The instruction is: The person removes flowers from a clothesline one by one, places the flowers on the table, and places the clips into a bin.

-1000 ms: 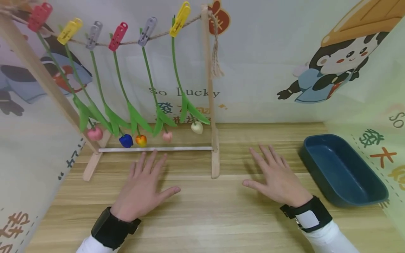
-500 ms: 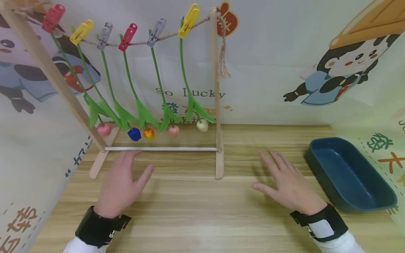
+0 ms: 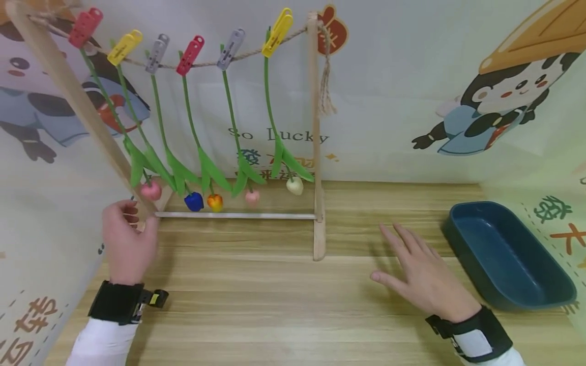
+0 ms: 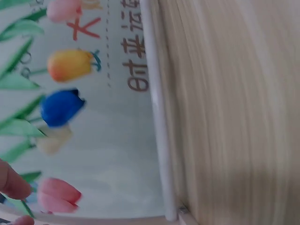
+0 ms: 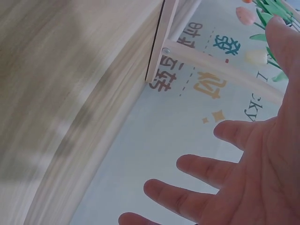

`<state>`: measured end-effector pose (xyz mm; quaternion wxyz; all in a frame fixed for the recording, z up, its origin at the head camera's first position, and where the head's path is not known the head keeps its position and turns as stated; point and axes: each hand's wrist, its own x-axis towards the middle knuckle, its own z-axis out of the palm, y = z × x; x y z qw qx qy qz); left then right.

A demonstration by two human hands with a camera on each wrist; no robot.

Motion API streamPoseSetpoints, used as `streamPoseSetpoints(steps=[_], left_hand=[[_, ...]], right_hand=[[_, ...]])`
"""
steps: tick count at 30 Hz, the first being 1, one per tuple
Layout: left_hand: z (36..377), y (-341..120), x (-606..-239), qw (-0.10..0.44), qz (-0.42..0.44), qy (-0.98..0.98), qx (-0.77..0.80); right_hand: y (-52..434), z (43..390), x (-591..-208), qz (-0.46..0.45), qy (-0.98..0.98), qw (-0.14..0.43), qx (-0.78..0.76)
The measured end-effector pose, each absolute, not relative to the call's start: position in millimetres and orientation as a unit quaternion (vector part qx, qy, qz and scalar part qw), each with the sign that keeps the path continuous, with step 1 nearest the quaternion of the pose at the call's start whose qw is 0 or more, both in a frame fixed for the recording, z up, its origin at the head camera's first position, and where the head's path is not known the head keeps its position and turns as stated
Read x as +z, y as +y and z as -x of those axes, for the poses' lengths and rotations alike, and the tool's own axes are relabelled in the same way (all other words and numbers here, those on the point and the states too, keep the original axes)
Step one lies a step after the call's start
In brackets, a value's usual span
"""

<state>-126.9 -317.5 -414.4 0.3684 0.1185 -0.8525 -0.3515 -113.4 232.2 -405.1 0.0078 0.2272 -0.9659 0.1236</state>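
Rack: a wooden rack [image 3: 316, 152] stands on the worktop [image 3: 274, 305] close to the printed backdrop, with a rope strung between its two posts.
Left hand: the left hand [image 3: 128, 244] is at the foot of the rack's left post, fingers [image 3: 130, 208] curled round the wood there.
Pink tulip: the pink tulip [image 3: 151, 190] hangs head down just beside that post, right above the left hand.
Other flowers: along the rack toward its right post hang a blue tulip [image 3: 194, 201], an orange tulip [image 3: 215, 202], a pale pink tulip [image 3: 252, 197] and a cream tulip [image 3: 295, 185], each clipped to the rope by a coloured peg.
Crossbar: a white crossbar [image 3: 235, 216] joins the rack's feet, just below the flower heads.
Right hand: the right hand [image 3: 423, 277] lies flat on the worktop, well right of the rack, fingers spread and holding nothing.
Tray: a dark blue tray [image 3: 505, 254] sits farther right of the rack, just beyond the right hand.
Change: a second ago both hands lay flat before the rack; the left has since moved to the left post and closed on it, while the right has stayed flat.
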Motion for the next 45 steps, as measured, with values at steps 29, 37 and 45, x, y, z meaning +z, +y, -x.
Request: streamPoseSetpoints(steps=[29, 37, 45], left_hand=[[186.5, -359.1, -432.1, 0.344, -0.176, -0.846, -0.368], [182.9, -352.3, -430.5, 0.358, -0.16, -0.848, -0.358], [177.2, -341.4, -429.4, 0.359, -0.14, -0.847, -0.366]], right_hand=[[234.3, 103.3, -408.8, -0.239, -0.964, 0.023, 0.111], [234.4, 103.5, -411.7, -0.235, -0.965, 0.022, 0.112], [233.0, 101.4, -410.8, -0.232, -0.966, 0.022, 0.113]])
